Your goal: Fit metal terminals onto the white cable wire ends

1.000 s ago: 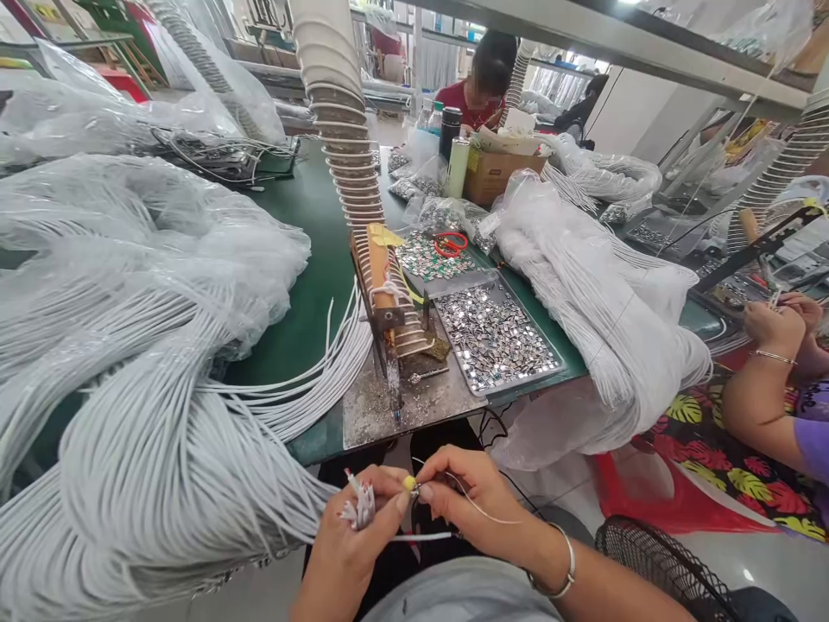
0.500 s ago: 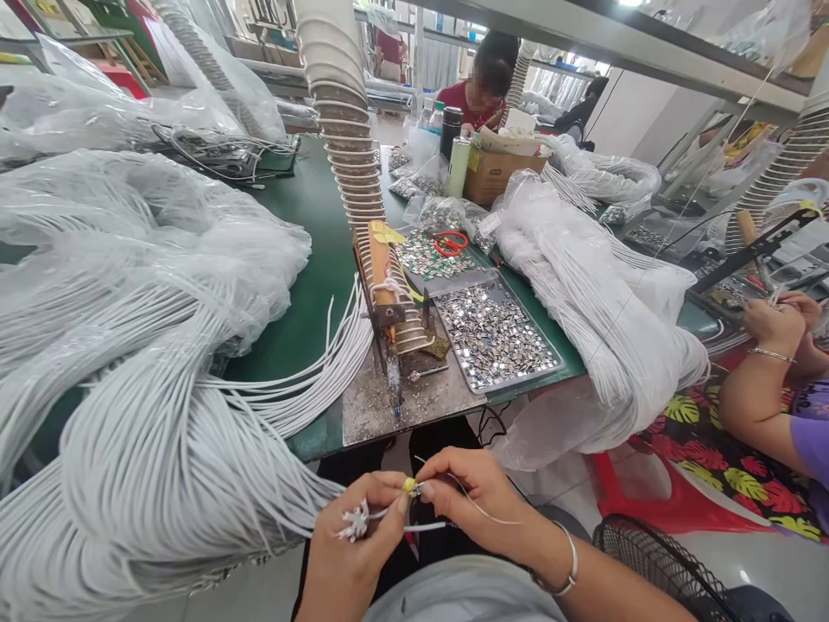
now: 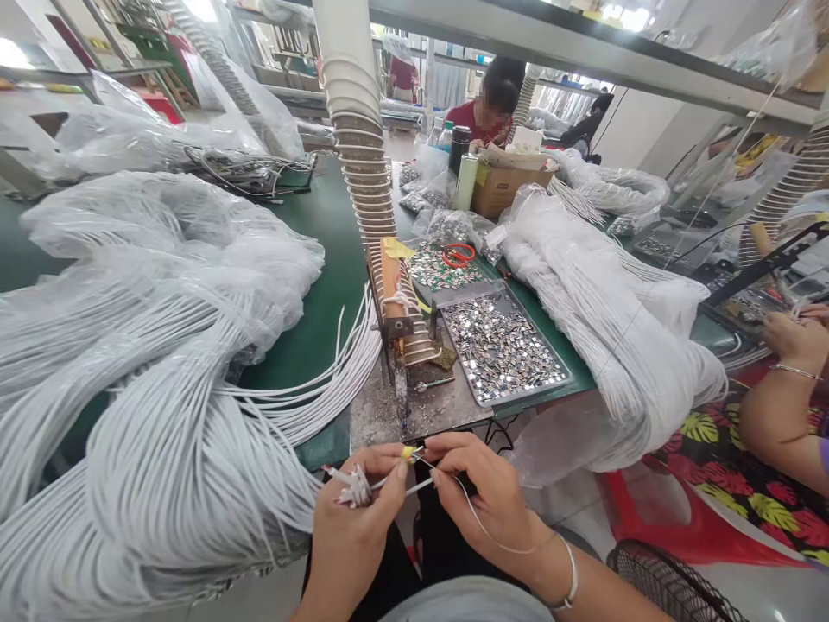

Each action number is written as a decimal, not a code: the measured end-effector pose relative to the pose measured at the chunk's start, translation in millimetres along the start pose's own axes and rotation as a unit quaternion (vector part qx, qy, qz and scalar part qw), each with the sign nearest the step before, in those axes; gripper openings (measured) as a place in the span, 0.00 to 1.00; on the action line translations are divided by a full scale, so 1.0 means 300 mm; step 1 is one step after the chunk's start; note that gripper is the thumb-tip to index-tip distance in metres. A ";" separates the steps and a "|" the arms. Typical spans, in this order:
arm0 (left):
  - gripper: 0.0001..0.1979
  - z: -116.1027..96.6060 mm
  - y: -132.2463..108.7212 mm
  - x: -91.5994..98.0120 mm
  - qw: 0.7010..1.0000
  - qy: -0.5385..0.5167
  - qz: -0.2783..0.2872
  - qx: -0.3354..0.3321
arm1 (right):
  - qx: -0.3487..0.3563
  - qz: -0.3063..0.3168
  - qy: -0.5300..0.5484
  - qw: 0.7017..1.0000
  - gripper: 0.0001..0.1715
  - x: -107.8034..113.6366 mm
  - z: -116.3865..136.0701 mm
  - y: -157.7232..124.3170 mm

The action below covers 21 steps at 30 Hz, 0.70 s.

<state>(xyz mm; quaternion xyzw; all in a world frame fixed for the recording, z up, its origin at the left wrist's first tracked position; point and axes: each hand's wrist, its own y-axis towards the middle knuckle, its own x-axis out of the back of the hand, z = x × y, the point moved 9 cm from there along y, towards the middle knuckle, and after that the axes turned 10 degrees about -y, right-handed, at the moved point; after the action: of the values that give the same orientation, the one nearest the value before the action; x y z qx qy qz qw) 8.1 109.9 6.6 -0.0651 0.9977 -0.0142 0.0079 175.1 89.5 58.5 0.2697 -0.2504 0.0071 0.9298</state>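
- The left hand (image 3: 353,527) is gripping a small bunch of white cable ends (image 3: 353,491) just below the worktop (image 3: 317,259) edge; the right hand (image 3: 483,492) is pinching one thin wire (image 3: 476,518).
- The wire could be slipping free, since the pinch looks light.
- Compared with earlier, both hands are sitting slightly higher, and the wire is looping longer towards the wrist.

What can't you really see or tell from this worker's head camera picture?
- What sits between the fingertips of the left hand and right hand: too small, partly covered by the fingers.
- The small shiny parts in the metal tray: too tiny to identify.
- The neighbour's hand at the right: cut off by the frame edge.
- The far ends of the white cable bundle: run out of the frame at the left edge.
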 end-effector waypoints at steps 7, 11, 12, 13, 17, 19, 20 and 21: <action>0.07 -0.068 0.034 -0.005 0.999 0.013 -0.027 -0.023 | 0.001 -0.009 0.010 1.000 0.08 -0.024 -0.006 0.024; 0.06 -0.091 0.042 -0.007 0.999 0.015 -0.037 -0.024 | 0.004 -0.016 0.009 1.000 0.08 -0.029 -0.004 0.040; 0.06 -0.092 0.043 -0.005 0.999 0.013 -0.039 -0.027 | 0.005 -0.017 0.008 1.000 0.08 -0.029 -0.002 0.044; 0.06 -0.089 0.042 -0.003 0.999 0.010 -0.041 -0.029 | 0.006 -0.019 0.008 1.000 0.08 -0.028 0.001 0.049; 0.06 -0.066 0.040 0.008 0.999 -0.001 -0.043 -0.031 | 0.011 -0.022 0.007 1.000 0.08 -0.023 0.014 0.062; 0.06 -0.060 0.040 0.010 0.999 -0.006 -0.042 -0.032 | 0.009 -0.021 0.007 1.000 0.08 -0.022 0.016 0.065; 0.05 -0.061 0.040 0.012 0.998 -0.011 -0.044 -0.036 | 0.007 -0.019 0.007 1.000 0.08 -0.022 0.015 0.066; 0.04 -0.063 0.041 0.014 0.998 -0.014 -0.047 -0.040 | 0.006 -0.019 0.008 1.000 0.07 -0.022 0.015 0.066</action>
<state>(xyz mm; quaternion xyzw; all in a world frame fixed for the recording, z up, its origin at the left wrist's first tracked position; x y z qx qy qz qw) 2.0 122.1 25.0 -0.1119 0.9932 0.0258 0.0186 164.2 105.0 68.6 0.2794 -0.2379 -0.0070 0.9302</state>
